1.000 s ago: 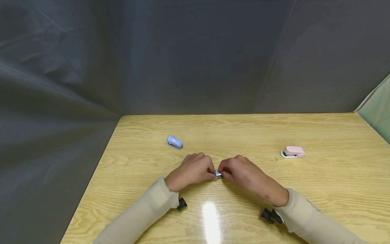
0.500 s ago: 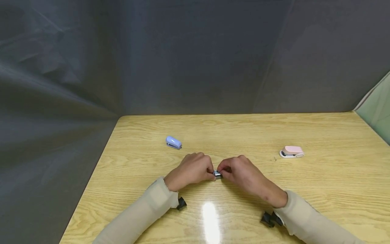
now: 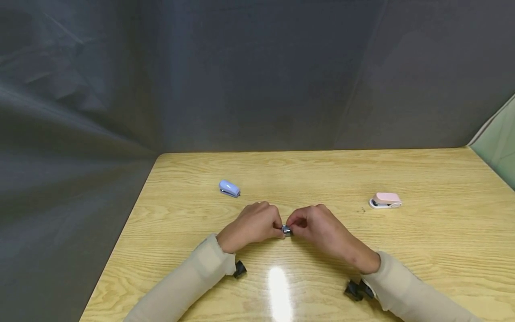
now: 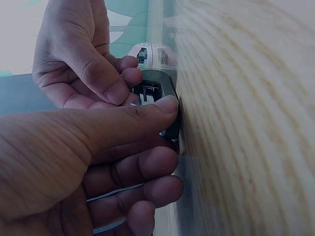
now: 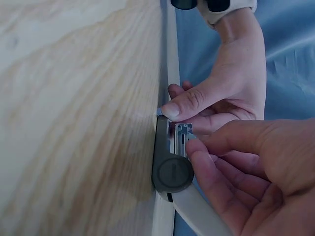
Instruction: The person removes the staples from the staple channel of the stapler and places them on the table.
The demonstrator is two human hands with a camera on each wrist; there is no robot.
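We pinch the small grey stapler (image 5: 170, 162) on the tabletop (image 3: 322, 174) between left hand (image 3: 251, 226) and right hand (image 3: 322, 230); the left should steady its base while the right fingertips (image 5: 197, 146) work the metal part gently.

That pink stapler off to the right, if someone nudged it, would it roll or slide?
The pink stapler lies flat on a long white base on the table, so it would probably slide, not roll. The tabletop looks glossy, so it may skid easily. It looks small with a plastic shell, so likely light and stiff.
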